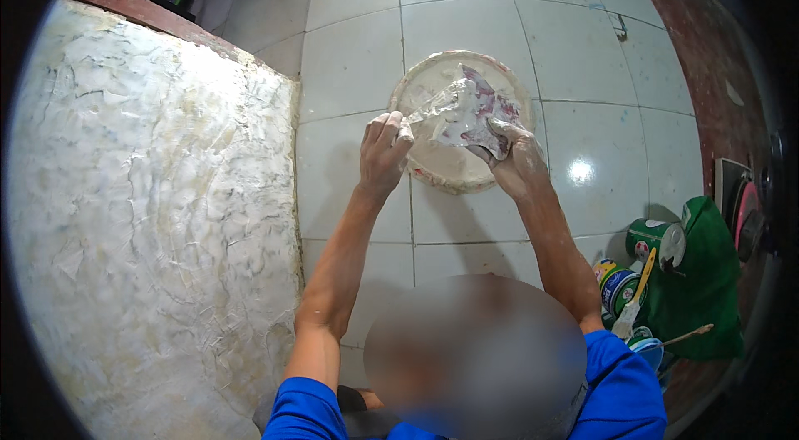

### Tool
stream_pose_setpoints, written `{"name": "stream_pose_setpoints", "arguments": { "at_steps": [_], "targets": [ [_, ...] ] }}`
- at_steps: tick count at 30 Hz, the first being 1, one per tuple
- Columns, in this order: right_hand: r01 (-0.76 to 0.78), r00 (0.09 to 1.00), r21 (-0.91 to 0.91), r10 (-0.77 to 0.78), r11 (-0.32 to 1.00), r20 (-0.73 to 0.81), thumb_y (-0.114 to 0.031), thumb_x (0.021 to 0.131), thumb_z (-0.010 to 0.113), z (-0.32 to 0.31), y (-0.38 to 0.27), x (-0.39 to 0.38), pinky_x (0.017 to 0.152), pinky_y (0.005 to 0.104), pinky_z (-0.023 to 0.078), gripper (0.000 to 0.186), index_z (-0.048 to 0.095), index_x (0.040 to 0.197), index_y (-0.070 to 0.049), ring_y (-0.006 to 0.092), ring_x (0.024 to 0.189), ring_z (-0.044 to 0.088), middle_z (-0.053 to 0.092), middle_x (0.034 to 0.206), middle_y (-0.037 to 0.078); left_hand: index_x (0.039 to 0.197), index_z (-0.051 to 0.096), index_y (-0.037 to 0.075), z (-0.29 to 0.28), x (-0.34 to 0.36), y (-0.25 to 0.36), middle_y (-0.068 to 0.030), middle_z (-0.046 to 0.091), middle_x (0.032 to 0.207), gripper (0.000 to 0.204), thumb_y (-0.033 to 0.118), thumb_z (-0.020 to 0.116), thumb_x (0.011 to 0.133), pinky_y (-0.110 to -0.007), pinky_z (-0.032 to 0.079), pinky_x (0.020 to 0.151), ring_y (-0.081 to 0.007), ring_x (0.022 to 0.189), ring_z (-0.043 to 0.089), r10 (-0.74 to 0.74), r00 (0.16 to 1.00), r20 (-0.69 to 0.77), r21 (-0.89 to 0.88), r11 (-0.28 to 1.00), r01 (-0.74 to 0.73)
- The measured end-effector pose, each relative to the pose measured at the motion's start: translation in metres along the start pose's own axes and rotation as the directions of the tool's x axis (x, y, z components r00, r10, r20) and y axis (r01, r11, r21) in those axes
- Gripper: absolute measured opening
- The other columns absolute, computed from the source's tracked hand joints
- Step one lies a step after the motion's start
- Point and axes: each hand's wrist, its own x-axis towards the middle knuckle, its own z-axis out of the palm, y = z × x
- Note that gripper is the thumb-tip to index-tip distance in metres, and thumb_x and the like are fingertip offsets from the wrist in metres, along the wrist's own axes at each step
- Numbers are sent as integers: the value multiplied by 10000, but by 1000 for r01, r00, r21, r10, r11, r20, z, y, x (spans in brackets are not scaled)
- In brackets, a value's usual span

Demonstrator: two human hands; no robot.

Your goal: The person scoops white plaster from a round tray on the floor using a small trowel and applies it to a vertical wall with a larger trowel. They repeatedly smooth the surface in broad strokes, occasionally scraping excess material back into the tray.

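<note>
My right hand [518, 155] is closed around one side of a crumpled plastic bag [478, 119], which has dark red and purple patches and is thickly smeared with white paste. My left hand [387, 149] is closed, thumb against fingers, on a narrow, paste-covered strip that runs to the bag; it looks like the bag's stretched edge. Under the bag sits a wide round basin [456, 182], its rim and inside coated in the same pale paste. Both hands are whitened, and the bag hides part of the basin's inside.
White glossy floor tiles [349, 57] lie around the basin. Along the left runs a rough, white-plastered surface [166, 190]. At lower right are a green paint can [657, 242], a paintbrush [639, 294] with a yellow handle, several other cans and a green cloth [707, 290].
</note>
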Motion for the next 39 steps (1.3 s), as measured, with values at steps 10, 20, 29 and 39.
{"name": "stream_pose_setpoints", "arguments": {
  "at_steps": [10,20,29,39],
  "targets": [
    [117,992,-165,-109,979,59,-64,962,568,-23,-11,2,953,493,542,227,599,1182,-20,259,1049,667,670,1106,96,1000,596,54,-23,-34,-4,-142,637,1078,324,-9,667,691,-441,518,864,-334,1035,625,-52,990,130,53,998,46],
    [-91,978,-217,128,972,164,-71,956,552,5,62,-6,939,457,551,367,507,1314,-11,262,1068,653,634,1174,115,1126,537,7,-183,-77,39,-191,630,944,216,74,603,932,-452,528,754,-432,881,642,-760,600,250,44,628,777],
    [-261,879,-200,318,945,356,-82,958,572,56,179,29,912,427,580,386,505,1333,-28,237,1019,687,656,1198,107,960,600,-22,-347,-107,142,-46,531,690,124,86,635,909,-298,413,584,-106,640,469,-965,124,231,216,175,961],
    [-202,886,-208,269,957,378,-48,960,544,99,249,120,901,444,602,286,542,1245,-17,242,984,694,663,1122,103,897,574,-9,-405,-135,205,-14,532,750,49,-4,623,889,-244,398,601,-82,689,483,-975,18,221,176,58,983]
  ]
}}
